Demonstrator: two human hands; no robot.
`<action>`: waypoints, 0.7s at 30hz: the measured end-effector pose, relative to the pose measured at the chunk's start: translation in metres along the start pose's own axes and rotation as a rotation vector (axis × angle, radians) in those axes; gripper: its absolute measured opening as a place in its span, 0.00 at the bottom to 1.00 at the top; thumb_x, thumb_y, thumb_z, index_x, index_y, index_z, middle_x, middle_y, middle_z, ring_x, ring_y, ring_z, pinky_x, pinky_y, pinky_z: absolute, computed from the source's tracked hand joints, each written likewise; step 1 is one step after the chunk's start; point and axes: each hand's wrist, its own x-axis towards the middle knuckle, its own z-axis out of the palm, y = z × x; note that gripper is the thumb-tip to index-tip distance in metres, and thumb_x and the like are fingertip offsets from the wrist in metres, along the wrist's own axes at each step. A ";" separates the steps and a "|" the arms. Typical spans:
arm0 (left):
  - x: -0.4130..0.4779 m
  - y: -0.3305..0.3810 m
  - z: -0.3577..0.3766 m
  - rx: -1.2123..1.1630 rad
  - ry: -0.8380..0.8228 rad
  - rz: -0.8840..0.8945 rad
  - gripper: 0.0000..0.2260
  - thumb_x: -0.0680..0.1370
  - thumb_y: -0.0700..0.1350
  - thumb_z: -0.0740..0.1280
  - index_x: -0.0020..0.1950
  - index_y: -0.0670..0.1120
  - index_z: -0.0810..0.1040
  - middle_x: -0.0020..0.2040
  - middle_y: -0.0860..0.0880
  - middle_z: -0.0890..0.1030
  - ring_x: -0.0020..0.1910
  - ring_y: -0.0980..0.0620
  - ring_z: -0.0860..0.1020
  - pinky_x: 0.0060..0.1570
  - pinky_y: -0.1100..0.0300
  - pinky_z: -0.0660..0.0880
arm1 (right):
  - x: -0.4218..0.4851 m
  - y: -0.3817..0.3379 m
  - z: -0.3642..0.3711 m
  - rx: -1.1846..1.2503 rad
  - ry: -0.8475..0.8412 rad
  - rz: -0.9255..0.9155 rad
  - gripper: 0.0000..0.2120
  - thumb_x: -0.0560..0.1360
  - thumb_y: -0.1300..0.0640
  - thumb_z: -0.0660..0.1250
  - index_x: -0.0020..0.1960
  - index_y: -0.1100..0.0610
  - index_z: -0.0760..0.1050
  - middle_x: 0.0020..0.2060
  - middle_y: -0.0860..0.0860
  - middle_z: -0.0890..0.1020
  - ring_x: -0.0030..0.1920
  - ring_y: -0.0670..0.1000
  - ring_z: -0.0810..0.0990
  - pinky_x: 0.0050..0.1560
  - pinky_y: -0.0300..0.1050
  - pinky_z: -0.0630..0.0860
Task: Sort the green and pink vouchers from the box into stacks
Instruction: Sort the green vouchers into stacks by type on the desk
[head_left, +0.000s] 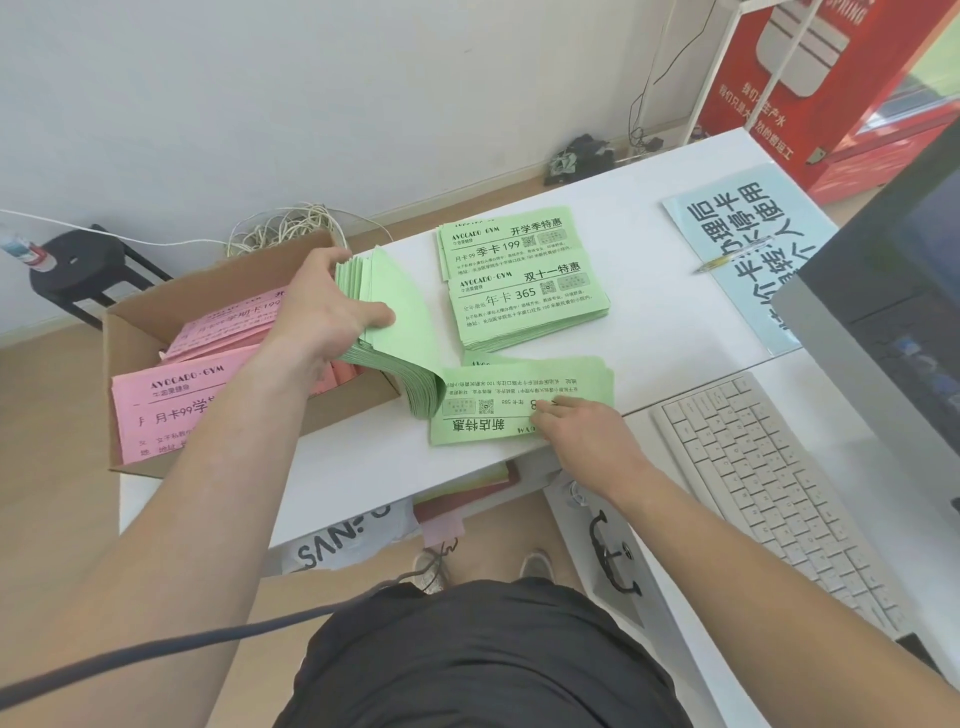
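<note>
Green bundle (400, 312) pinched by left grip (322, 312) | right grip (582, 436) flat on voucher (483, 405) | keyboard (769, 483) beside

Your white worktop (363, 467) holds a box (228, 280), green stacks (524, 291) and a keyboard (769, 493). A pen (732, 258) lies on the sign (753, 218).

left grip (322, 312): fingers and thumb clamped | right grip (582, 434): fingertips pressing down

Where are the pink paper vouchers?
Head view, left side: the pink paper vouchers lie inside the open brown cardboard box, left of the green voucher stacks.
</note>
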 end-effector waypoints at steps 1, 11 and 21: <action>-0.002 0.000 -0.001 -0.003 0.004 0.003 0.43 0.59 0.44 0.80 0.73 0.53 0.69 0.69 0.48 0.75 0.65 0.46 0.77 0.64 0.44 0.75 | -0.001 -0.002 -0.002 -0.026 -0.002 -0.010 0.16 0.58 0.70 0.76 0.42 0.55 0.79 0.35 0.48 0.82 0.36 0.55 0.81 0.30 0.41 0.72; -0.009 -0.005 -0.005 -0.020 0.004 0.005 0.42 0.61 0.41 0.80 0.73 0.54 0.68 0.68 0.48 0.74 0.64 0.46 0.76 0.64 0.44 0.75 | -0.011 -0.003 -0.004 -0.071 0.118 -0.032 0.25 0.49 0.72 0.77 0.44 0.56 0.81 0.31 0.49 0.78 0.33 0.55 0.77 0.30 0.42 0.67; 0.000 -0.006 -0.009 0.024 -0.009 0.045 0.42 0.64 0.41 0.81 0.75 0.53 0.68 0.71 0.47 0.73 0.66 0.45 0.76 0.66 0.47 0.74 | -0.037 0.027 -0.018 0.029 0.243 0.281 0.10 0.65 0.66 0.79 0.42 0.53 0.84 0.50 0.53 0.81 0.52 0.59 0.77 0.55 0.57 0.75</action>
